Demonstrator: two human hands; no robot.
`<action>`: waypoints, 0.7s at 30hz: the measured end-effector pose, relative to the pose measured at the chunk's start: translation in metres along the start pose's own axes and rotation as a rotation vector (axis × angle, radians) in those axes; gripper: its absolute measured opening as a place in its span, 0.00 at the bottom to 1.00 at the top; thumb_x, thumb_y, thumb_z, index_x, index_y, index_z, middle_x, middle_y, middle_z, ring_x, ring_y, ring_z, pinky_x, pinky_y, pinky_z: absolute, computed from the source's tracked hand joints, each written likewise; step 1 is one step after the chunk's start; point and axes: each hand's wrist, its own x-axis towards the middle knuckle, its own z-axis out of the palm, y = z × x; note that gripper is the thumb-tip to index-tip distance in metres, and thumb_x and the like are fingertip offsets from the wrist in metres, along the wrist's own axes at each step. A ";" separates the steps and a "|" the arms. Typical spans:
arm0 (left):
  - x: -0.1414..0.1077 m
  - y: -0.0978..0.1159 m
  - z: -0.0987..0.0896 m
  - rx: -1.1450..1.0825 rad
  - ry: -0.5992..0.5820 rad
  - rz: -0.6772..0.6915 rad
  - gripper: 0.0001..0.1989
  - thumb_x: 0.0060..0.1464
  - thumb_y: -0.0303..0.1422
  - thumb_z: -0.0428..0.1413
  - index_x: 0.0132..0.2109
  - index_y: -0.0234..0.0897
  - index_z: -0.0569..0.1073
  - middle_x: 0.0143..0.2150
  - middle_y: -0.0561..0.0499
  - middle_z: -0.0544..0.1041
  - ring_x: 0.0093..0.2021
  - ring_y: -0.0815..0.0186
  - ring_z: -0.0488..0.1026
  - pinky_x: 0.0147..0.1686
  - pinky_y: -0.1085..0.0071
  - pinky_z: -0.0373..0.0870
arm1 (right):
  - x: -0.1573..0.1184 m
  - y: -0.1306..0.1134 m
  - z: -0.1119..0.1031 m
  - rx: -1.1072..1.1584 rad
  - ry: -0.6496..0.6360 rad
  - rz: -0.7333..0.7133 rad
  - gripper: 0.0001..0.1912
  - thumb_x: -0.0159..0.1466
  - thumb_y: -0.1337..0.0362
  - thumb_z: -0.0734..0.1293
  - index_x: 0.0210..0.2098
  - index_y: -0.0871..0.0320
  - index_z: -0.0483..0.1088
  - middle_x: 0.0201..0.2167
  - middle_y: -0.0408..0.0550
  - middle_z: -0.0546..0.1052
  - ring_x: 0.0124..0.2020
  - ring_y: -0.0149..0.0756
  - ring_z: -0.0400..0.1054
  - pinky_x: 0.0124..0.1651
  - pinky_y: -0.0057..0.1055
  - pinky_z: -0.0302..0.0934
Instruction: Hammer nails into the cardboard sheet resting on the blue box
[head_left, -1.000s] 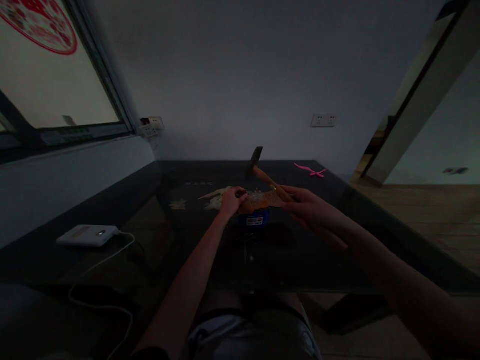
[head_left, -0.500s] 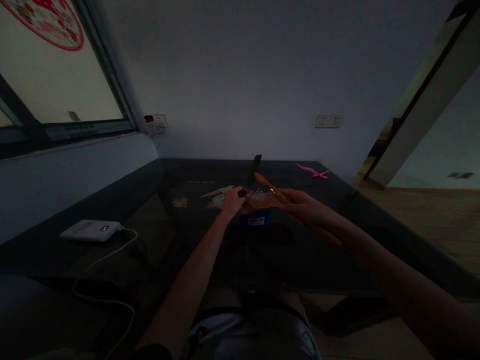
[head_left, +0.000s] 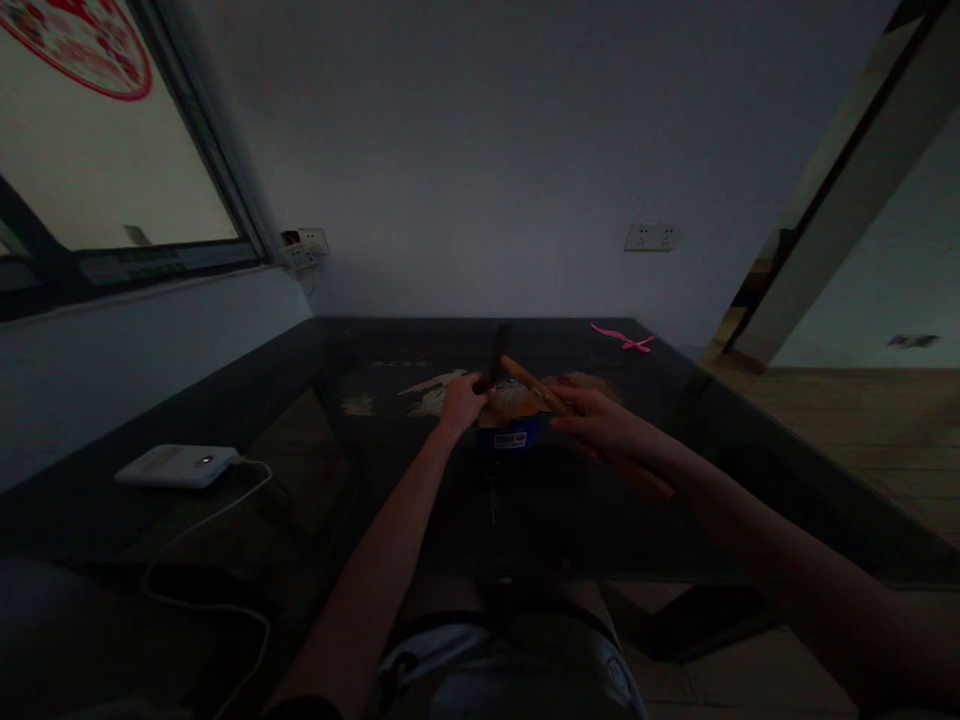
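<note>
My right hand [head_left: 604, 420] is wrapped round the wooden handle of a hammer [head_left: 534, 385]. Its dark head is low, close to the fingertips of my left hand [head_left: 460, 402]. Those fingers are pinched together at a small dark thing that I cannot make out. Beneath them, a brown, rough-looking piece [head_left: 516, 400] lies over a blue container [head_left: 517, 436] with a white label. To the left of my left hand lie pale, flat scraps [head_left: 429, 398]. Behind my right hand a brownish flat piece [head_left: 589, 383] is partly visible.
A white power bank [head_left: 178, 466] with a white cable [head_left: 206, 517] lies on the left of the dark, glossy table [head_left: 390, 345]. Towards the back right is a pink ribbon-like strip [head_left: 626, 340]. A wall with sockets [head_left: 651, 237] rises behind.
The hammer head has come down and slightly left, towards my left fingertips. My left hand keeps its place. The view has shifted slightly.
</note>
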 end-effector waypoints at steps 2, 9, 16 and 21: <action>0.000 0.000 0.000 -0.006 -0.003 -0.003 0.04 0.46 0.24 0.59 0.32 0.35 0.76 0.32 0.48 0.79 0.34 0.63 0.75 0.38 0.68 0.71 | -0.001 -0.001 0.000 -0.002 0.018 -0.009 0.21 0.60 0.68 0.62 0.53 0.63 0.63 0.14 0.31 0.61 0.10 0.22 0.54 0.10 0.18 0.50; 0.000 -0.004 0.002 -0.021 -0.010 -0.014 0.04 0.47 0.25 0.59 0.34 0.35 0.76 0.33 0.48 0.79 0.34 0.63 0.76 0.38 0.68 0.71 | -0.003 -0.006 -0.003 -0.004 0.040 -0.034 0.24 0.60 0.68 0.63 0.56 0.61 0.62 0.15 0.31 0.62 0.10 0.21 0.54 0.11 0.18 0.50; 0.001 -0.005 0.003 -0.018 -0.007 -0.010 0.04 0.47 0.25 0.59 0.34 0.34 0.76 0.33 0.47 0.79 0.35 0.63 0.76 0.39 0.67 0.71 | -0.004 -0.004 -0.004 -0.035 0.021 -0.041 0.23 0.60 0.66 0.62 0.56 0.61 0.62 0.16 0.32 0.62 0.10 0.22 0.54 0.11 0.19 0.50; 0.000 -0.004 0.003 -0.026 -0.004 -0.015 0.04 0.47 0.25 0.59 0.34 0.34 0.76 0.34 0.47 0.79 0.35 0.63 0.76 0.39 0.67 0.71 | -0.003 -0.005 -0.002 -0.080 0.023 -0.049 0.26 0.59 0.67 0.62 0.57 0.62 0.61 0.16 0.32 0.63 0.10 0.23 0.55 0.11 0.20 0.50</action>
